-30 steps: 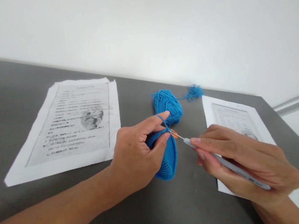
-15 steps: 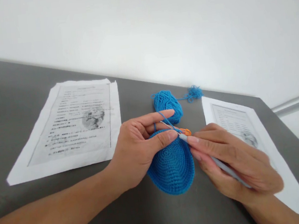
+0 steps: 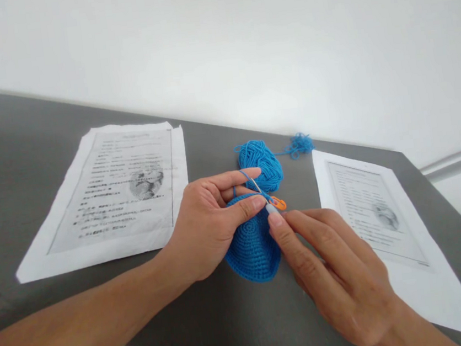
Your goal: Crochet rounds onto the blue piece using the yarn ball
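Observation:
A blue oval crochet piece point(image 3: 253, 251) hangs from my left hand point(image 3: 214, 213), its top edge pinched under the thumb. Blue working yarn loops over the raised left index finger. My right hand point(image 3: 337, 272) is closed on a crochet hook point(image 3: 271, 208) with a grey handle, most of which the fingers hide. The hook's metal shaft points up and left at the piece's edge, by the left thumb tip, with yarn about it. An orange stitch marker point(image 3: 278, 203) hangs at that edge, just beyond the hook.
Behind my hands a ball of blue yarn point(image 3: 260, 161) lies on the grey table point(image 3: 231, 323), with a small yarn tangle point(image 3: 301, 144) to its right. One printed sheet point(image 3: 124, 190) lies at left, another printed sheet point(image 3: 385, 216) at right. A white wall rises behind.
My right hand has turned and shifted left and down, and the hook now points more steeply upward. The crochet piece has swung left and tilted, with the orange marker moving left too.

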Available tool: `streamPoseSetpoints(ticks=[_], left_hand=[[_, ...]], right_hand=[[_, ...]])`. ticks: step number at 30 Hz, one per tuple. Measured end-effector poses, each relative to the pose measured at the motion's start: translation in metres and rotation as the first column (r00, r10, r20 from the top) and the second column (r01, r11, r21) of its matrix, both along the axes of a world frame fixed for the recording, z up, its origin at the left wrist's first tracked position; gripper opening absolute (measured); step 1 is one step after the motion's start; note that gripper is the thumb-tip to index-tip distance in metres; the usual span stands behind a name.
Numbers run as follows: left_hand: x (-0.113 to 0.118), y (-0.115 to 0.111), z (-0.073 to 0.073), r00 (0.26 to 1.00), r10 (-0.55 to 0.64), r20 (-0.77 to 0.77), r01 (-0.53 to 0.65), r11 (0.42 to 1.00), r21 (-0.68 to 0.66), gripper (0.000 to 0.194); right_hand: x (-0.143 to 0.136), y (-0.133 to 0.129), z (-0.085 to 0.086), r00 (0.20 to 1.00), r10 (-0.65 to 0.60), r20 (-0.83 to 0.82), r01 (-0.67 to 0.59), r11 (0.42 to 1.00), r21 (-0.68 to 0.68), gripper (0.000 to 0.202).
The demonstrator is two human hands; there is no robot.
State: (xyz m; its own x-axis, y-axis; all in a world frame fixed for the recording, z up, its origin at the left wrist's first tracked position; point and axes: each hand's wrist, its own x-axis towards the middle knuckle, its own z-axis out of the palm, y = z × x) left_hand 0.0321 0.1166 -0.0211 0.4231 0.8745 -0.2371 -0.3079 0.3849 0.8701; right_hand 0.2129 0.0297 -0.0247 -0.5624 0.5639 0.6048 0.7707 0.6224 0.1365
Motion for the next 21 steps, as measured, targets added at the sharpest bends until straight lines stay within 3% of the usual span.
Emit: streamPoseSetpoints(ticks=[8, 18, 21], left_hand=[[-0.006, 0.006, -0.001, 0.977, 0.040, -0.209, 0.010, 0.973, 0.230, 0.052], [-0.008, 0.012, -0.003, 0.929, 0.082, -0.360, 0.104, 0.878, 0.468, 0.046], [-0.008, 0.013, -0.005, 0.914, 0.074, -0.398, 0.157, 0.841, 0.518, 0.043]], right_hand=[[0.011, -0.003, 0.003, 0.996, 0.091, -0.023, -0.093, 0.990, -0.104, 0.042], [0.025, -0.003, 0.017, 0.988, 0.154, 0.024, -0.146, 0.969, -0.200, 0.042], [0.032, 0.001, 0.014, 0.977, 0.164, -0.136, -0.192, 0.954, -0.231, 0.055]])
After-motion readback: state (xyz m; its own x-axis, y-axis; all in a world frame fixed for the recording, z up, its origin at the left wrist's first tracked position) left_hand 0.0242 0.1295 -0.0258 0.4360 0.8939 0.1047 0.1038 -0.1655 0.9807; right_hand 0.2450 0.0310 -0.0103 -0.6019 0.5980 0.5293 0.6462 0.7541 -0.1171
